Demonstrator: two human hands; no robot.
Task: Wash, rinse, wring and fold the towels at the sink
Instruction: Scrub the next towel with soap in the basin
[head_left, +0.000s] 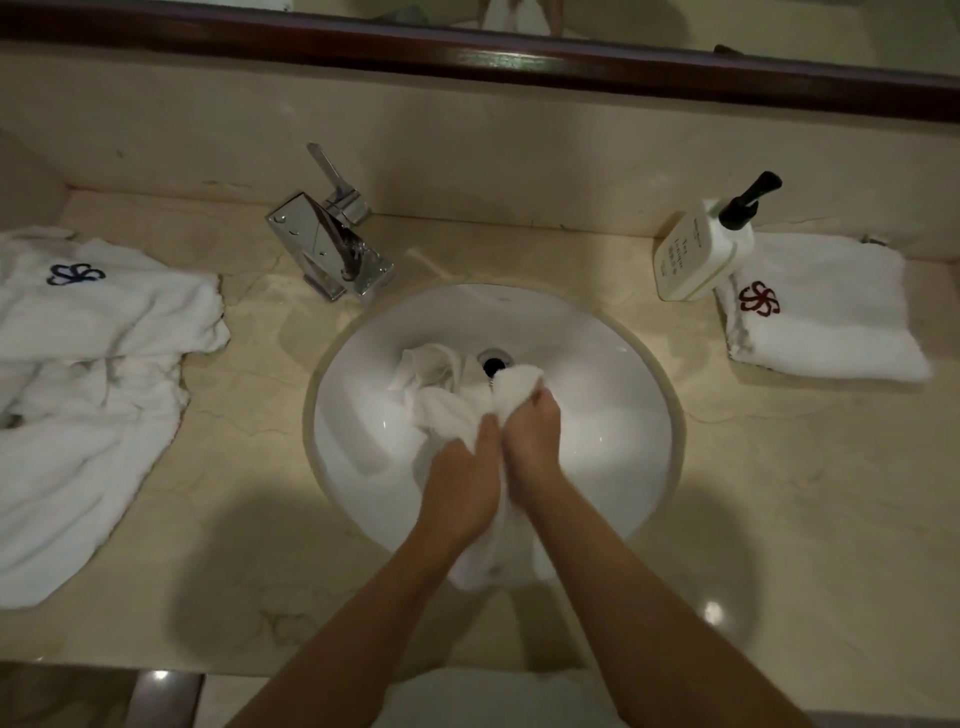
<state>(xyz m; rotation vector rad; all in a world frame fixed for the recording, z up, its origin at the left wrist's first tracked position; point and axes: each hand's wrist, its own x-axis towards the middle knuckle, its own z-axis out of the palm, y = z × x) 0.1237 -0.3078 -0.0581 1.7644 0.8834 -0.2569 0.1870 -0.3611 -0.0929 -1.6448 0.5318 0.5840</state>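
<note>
A wet white towel (441, 400) is bunched up in the round white sink (597, 364). My left hand (460, 483) and my right hand (530, 441) grip it side by side over the basin, thumbs close together. A wad of the cloth sticks out above my right hand near the drain (493, 361), and a tail hangs down between my wrists. On the left of the counter lie loose white towels (88, 395), one with a blue flower logo. At the right lies a folded white towel (826, 317) with a red logo.
A chrome faucet (332, 249) stands behind the sink at the left. A white pump bottle (701, 254) with a black pump stands at the folded towel's corner. The beige marble counter (779, 519) runs round the basin, with a dark-framed mirror above.
</note>
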